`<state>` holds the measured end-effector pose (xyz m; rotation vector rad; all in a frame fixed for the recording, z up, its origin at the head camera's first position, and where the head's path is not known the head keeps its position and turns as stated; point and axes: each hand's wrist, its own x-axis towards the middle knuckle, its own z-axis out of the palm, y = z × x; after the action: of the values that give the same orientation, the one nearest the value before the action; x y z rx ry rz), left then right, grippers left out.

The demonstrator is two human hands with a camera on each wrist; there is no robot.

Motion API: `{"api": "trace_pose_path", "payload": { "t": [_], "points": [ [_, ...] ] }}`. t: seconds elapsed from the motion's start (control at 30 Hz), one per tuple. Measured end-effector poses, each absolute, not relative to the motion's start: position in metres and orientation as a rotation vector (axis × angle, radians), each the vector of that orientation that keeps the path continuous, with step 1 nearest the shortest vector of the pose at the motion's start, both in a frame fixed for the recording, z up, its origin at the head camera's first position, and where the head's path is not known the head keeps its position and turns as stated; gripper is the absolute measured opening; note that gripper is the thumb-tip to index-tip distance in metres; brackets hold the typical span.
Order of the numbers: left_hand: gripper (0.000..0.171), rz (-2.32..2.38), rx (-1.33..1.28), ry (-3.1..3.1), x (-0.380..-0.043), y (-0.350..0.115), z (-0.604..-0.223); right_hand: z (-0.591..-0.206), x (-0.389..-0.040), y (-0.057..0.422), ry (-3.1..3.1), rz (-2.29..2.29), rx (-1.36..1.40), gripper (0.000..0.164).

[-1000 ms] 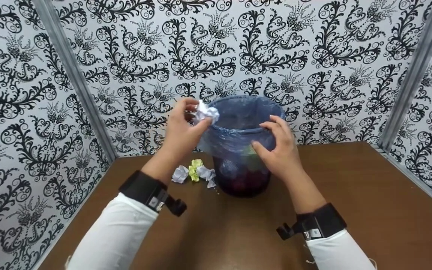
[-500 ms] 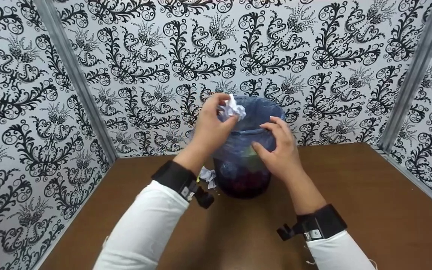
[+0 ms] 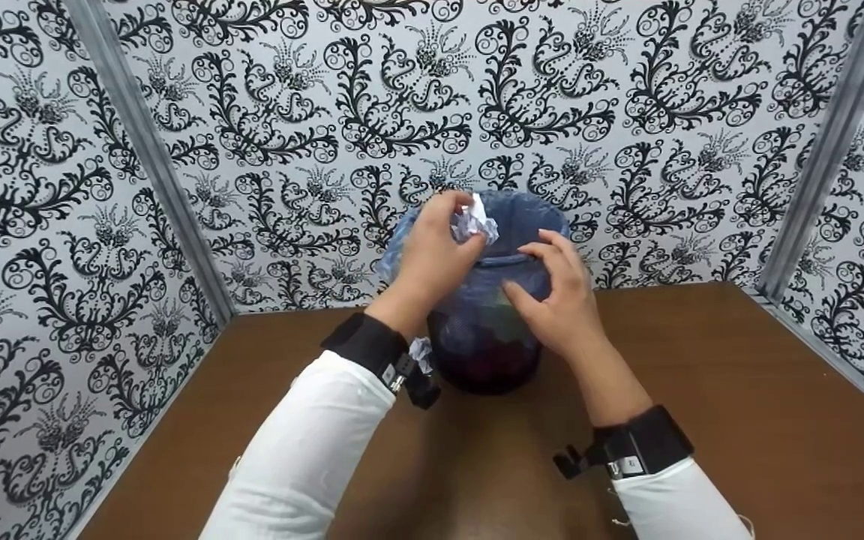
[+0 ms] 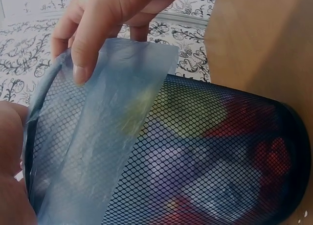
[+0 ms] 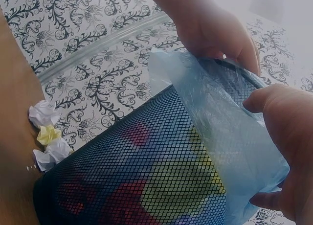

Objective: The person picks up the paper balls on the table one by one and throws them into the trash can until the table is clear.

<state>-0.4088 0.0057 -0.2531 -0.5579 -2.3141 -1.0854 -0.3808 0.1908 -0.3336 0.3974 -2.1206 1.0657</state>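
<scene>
A dark mesh wastebasket (image 3: 484, 367) stands on the table, its blue plastic liner (image 4: 102, 137) folded down over the rim. My left hand (image 3: 436, 251) pinches a crumpled white paper ball (image 3: 479, 223) between thumb and fingers, over the basket's mouth. On the basket's right side, my right hand (image 3: 567, 307) holds the lined rim, its fingers and thumb spread around it. Through the mesh show crumpled red, white and yellow-green pieces (image 5: 176, 191).
Beside the basket's base lie white crumpled paper (image 5: 43, 112) and a yellow crumpled paper (image 5: 49, 135), mostly hidden behind my left arm in the head view. The brown table (image 3: 702, 375) meets patterned walls (image 3: 417, 90) at the back and sides.
My left hand has carried the white paper ball rightward from the basket's left edge to over its mouth. My right hand has stayed at the rim.
</scene>
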Motion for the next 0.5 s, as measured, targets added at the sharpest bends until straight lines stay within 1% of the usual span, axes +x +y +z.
{"api": "trace_pose_path", "payload": {
  "t": [0.5],
  "points": [
    [0.039, -0.942, -0.555, -2.349, -0.4117, 0.0032, -0.257, -0.3344, -0.3819, 0.1915, -2.091, 1.062, 0.429, 0.052]
  ]
}}
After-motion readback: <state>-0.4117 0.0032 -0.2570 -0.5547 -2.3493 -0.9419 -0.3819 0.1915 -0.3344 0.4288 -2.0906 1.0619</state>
